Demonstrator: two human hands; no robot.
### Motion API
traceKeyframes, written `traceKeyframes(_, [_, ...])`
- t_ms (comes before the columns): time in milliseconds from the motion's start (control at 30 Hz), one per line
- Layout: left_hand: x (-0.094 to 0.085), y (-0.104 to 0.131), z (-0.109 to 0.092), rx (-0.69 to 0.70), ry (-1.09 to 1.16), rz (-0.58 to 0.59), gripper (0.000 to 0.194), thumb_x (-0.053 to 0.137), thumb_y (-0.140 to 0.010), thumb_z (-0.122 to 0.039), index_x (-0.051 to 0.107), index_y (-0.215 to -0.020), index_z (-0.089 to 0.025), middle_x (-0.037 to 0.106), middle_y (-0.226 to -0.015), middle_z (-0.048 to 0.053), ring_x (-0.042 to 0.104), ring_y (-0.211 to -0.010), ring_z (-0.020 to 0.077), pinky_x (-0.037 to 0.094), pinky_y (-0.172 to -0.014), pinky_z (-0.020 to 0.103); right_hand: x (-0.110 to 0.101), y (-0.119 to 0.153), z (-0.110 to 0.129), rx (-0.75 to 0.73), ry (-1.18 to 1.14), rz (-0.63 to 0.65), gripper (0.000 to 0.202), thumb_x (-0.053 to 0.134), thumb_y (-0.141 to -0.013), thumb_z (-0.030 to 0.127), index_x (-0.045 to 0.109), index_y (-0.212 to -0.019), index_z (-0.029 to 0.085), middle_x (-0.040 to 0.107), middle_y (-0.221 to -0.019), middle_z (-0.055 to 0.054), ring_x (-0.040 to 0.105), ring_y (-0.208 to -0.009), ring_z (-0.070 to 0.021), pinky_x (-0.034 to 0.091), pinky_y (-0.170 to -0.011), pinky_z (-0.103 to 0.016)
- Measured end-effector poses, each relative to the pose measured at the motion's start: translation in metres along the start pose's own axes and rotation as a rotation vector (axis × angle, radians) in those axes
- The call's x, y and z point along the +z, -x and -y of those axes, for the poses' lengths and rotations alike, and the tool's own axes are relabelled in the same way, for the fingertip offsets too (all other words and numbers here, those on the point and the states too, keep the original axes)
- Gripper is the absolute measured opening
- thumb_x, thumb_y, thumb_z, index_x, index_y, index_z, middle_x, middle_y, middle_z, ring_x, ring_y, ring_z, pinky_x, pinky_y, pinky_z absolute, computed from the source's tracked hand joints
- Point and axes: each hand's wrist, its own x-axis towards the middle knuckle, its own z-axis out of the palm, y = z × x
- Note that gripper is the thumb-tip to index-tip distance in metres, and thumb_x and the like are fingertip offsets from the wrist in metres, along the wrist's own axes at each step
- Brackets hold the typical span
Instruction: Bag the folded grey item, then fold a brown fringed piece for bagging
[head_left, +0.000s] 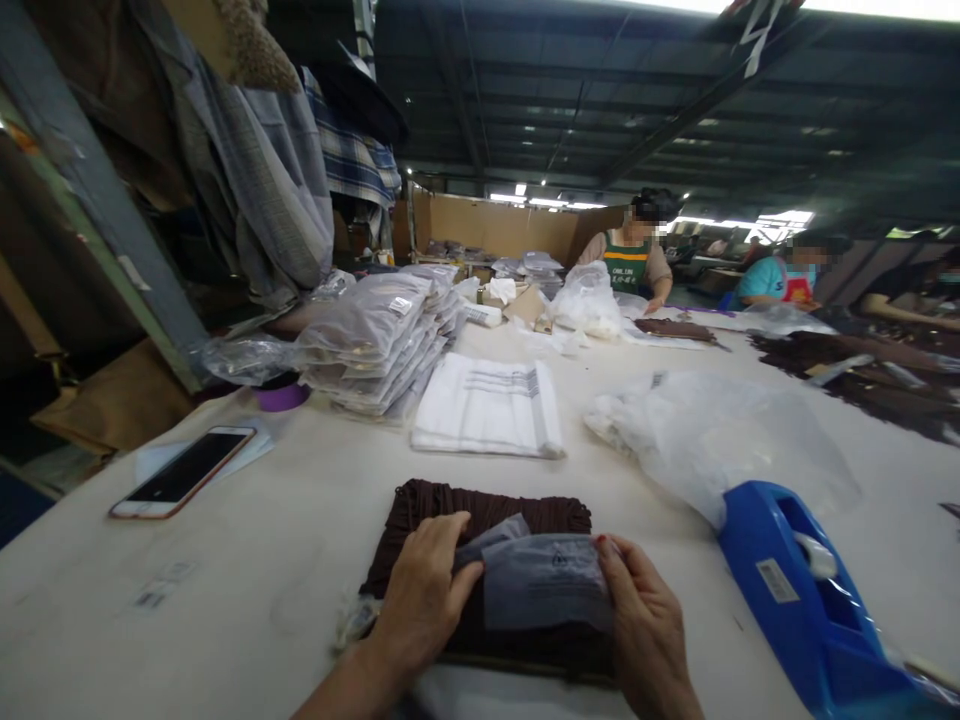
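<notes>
Dark brown folded fabric (487,503) with a fringed or ribbed edge lies in front of me on the white table. Over it is a small translucent plastic bag (547,590) with a printed mark. My left hand (427,585) rests on the fabric and pinches the bag's left end between thumb and fingers. On the other side, my right hand (641,610) grips the bag's right edge, thumb on top. The lower part of the fabric is partly hidden by the bag and my hands.
A blue tape dispenser (802,590) stands at the right, near a crumpled clear bag (720,440). Ahead lie white folded packaging (487,405) and a stack of bagged goods (375,345). A phone (184,472) is at the left. Co-workers (630,255) stand across the table.
</notes>
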Motion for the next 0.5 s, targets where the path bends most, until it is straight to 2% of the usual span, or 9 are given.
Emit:
traceKeyframes(67, [0.005,-0.002,0.002,0.118,-0.198,0.030,0.043,0.060,-0.069,-0.014,0.051,-0.112,-0.016,0.059,-0.103,0.008,0.051,-0.097,0.0252,0.041,-0.084,0.040,-0.006,-0.005,0.002,0.030,-0.052,-0.008,0.035,0.066,-0.066,0.051,0.059,-0.081,0.021,0.060,-0.065,0.004,0.053,-0.059,-0.0148,0.042,-0.051,-0.022])
traceKeyframes(100, [0.008,-0.003,0.002,0.150,-0.271,0.051,0.042,0.060,-0.069,-0.013,0.052,-0.110,-0.017,0.059,-0.102,0.007,0.051,-0.096,0.0257,0.041,-0.082,0.041,-0.008,-0.007,0.004,0.046,-0.087,-0.008,0.033,0.067,-0.065,0.050,0.058,-0.080,0.022,0.061,-0.065,0.004,0.053,-0.058,-0.0145,0.042,-0.049,-0.022])
traceKeyframes(233, [0.019,-0.006,0.004,0.207,-0.371,0.048,0.011,0.053,-0.076,-0.013,0.058,-0.085,-0.017,0.058,-0.084,0.005,0.051,-0.080,0.0223,0.042,-0.071,0.037,-0.007,-0.012,0.015,0.075,-0.165,-0.025,0.030,0.069,-0.063,0.046,0.057,-0.077,0.022,0.062,-0.064,0.004,0.054,-0.055,-0.0145,0.040,-0.045,-0.022])
traceKeyframes(300, [0.019,-0.007,0.007,0.234,-0.322,-0.020,0.010,0.047,-0.080,-0.014,0.057,-0.077,-0.018,0.057,-0.077,0.004,0.051,-0.075,0.0203,0.041,-0.069,0.034,-0.002,-0.014,0.022,0.091,-0.197,-0.041,0.031,0.070,-0.061,0.046,0.057,-0.076,0.022,0.061,-0.063,0.003,0.056,-0.056,-0.0155,0.040,-0.043,-0.022])
traceKeyframes(400, [0.008,-0.004,0.011,0.214,-0.124,-0.180,0.018,0.042,-0.085,-0.022,0.056,-0.075,-0.019,0.056,-0.072,0.002,0.053,-0.070,0.0165,0.042,-0.067,0.028,0.009,-0.019,0.028,0.104,-0.271,-0.035,0.031,0.070,-0.060,0.046,0.057,-0.075,0.021,0.060,-0.061,0.003,0.056,-0.056,-0.0156,0.039,-0.043,-0.023])
traceKeyframes(500, [-0.011,0.002,0.009,0.010,0.030,-0.358,0.018,0.045,-0.085,-0.034,0.055,-0.079,-0.020,0.057,-0.073,-0.002,0.054,-0.067,0.0135,0.043,-0.065,0.022,0.022,-0.023,0.018,0.077,-0.261,0.007,0.030,0.064,-0.064,0.049,0.055,-0.073,0.021,0.056,-0.056,0.004,0.054,-0.055,-0.0148,0.040,-0.046,-0.023])
